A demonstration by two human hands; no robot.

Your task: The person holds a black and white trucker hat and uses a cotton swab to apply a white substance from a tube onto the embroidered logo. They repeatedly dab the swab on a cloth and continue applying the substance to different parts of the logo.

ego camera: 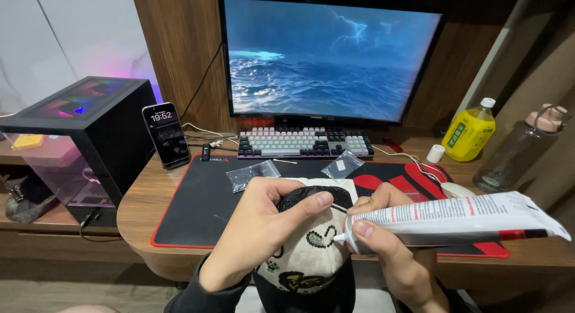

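I have one view only, from the head camera, looking forward and down over the counter's (144,199) near edge toward the monitor (329,58) at its far edge. It sits close: my hands fill the lower middle, right below the lens.

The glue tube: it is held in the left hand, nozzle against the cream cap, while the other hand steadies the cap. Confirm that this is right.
Not quite. The head view shows the white glue tube in the right hand, not the left. Its nozzle does point at the cream cap, and the left hand steadies the cap from above.
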